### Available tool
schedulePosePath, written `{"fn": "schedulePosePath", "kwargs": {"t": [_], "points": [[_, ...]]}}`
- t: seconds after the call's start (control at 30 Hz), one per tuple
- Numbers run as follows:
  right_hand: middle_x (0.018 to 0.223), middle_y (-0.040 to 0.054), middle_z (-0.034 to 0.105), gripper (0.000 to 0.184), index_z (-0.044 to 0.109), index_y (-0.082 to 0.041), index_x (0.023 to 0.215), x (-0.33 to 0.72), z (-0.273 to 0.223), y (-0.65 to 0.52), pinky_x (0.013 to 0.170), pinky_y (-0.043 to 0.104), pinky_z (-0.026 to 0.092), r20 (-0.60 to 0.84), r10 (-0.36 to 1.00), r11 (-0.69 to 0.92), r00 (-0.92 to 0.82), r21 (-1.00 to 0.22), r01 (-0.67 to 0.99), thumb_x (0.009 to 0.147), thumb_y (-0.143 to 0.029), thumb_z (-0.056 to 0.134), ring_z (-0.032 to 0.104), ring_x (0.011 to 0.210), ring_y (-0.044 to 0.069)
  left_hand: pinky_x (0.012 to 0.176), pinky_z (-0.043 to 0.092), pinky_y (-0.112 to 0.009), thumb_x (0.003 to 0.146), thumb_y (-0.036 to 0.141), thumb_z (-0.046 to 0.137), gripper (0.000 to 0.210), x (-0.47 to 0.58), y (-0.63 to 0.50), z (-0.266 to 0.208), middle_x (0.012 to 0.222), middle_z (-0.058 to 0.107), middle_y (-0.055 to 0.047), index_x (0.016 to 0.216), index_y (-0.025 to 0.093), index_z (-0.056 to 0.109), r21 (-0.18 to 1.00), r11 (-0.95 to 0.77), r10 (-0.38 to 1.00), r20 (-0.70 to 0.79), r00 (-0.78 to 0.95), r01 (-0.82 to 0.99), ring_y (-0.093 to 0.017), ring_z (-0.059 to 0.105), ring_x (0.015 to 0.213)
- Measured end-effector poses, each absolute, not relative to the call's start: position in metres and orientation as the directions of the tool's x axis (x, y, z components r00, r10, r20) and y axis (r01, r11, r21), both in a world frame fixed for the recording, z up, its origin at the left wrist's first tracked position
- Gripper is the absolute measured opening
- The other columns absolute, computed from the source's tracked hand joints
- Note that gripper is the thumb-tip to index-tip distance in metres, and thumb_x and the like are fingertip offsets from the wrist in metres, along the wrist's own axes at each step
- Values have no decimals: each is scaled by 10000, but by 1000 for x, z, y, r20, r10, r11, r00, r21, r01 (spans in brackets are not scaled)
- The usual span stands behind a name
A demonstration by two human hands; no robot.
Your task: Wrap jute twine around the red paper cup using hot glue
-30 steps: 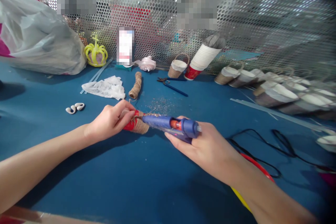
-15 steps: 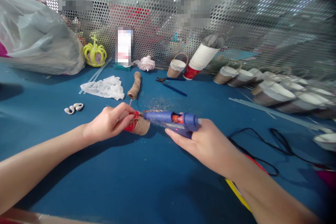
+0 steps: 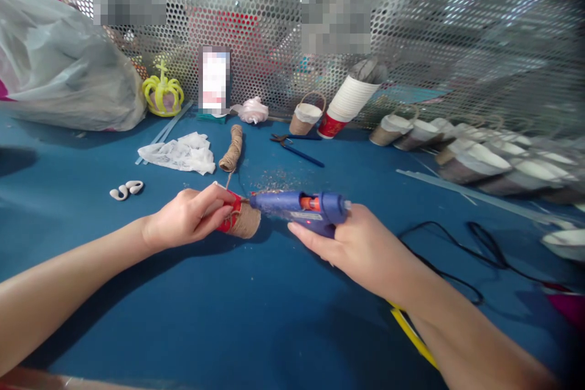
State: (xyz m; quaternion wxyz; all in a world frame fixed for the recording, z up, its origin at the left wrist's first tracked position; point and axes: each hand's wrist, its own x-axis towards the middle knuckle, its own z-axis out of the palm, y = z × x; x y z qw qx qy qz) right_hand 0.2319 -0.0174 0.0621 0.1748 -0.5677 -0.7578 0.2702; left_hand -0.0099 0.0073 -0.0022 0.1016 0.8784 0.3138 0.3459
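Observation:
My left hand [image 3: 194,214] is closed on a red paper cup [image 3: 247,223] that lies on its side, its base end wrapped in brown twine. My right hand [image 3: 361,244] grips a blue hot glue gun [image 3: 299,207] by its handle. The nozzle points left and sits at the cup's upper side, close to my left fingertips; whether it touches is hard to make out. A strand of twine runs from the cup up to a twine roll [image 3: 232,149] lying just behind it. An orange part and a small red light show on the gun.
Pliers [image 3: 297,151] with blue handles lie behind the gun. Farther back stand a twine-covered basket [image 3: 305,120] and a leaning stack of paper cups [image 3: 351,99]. Several more baskets [image 3: 475,164] fill the right. A black cord [image 3: 439,265] curls beside my right forearm. White earbuds [image 3: 127,189] lie left.
My left hand and the cup have shifted very slightly, and more of the cup's rim shows above my fingers. The glue gun stays nearly in place at the cup.

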Motion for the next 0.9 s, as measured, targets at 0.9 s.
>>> {"fn": "schedulePosePath", "kwargs": {"t": [0.9], "points": [[523,-57,516,175,478,-217,614,227,64,-28,452,226,395,15,941,290,-337,-546,786,764,-269,550,434,447,102,454,417,-172,884,233,411,151,-7,7,-2,583,634,9,932,142,521,483,-649,758,472,450,587,-82,548,447]]}}
